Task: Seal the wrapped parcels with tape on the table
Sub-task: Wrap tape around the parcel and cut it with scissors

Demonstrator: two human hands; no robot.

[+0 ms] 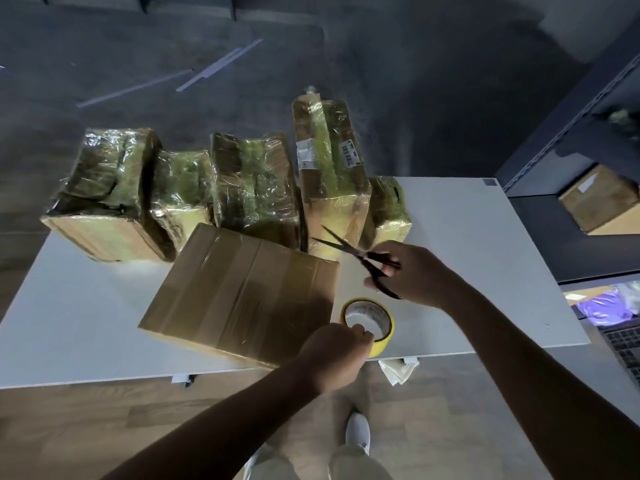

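We are looking down on the white table point(467, 254), and the big flat parcel point(242, 292) lies in the middle of it, brown and glossy with clear strips running across its top. Just off that parcel's near right corner sits the yellow tape roll point(387, 336), and the left hand point(332, 355) grips it, fingers curled over its near rim. We cannot tell whether the roll touches the table or is lifted off it.

To the right of the parcel's far corner we find the right hand point(415, 275), clenched round the handles of the black scissors point(356, 254). The blades stand apart and point away, toward the parcel's far right edge.

Behind the flat parcel we count a row of five film-wrapped parcels. Farthest left is a wide one point(104, 199), next to it a shorter one point(180, 195), then a blocky one point(254, 188) right behind the parcel's far edge. The tall one point(329, 168) carries white labels, and a small one point(386, 209) peeks out from behind it on the right.

Well to the right of the flat parcel, past the table's edge, we spot a dark shelf point(571, 126) with a cardboard box point(599, 199) on it, and a laptop point(623, 341) lower down. Near the parcel, below the table's front edge, a white shoe point(358, 431) stands on the wooden floor.
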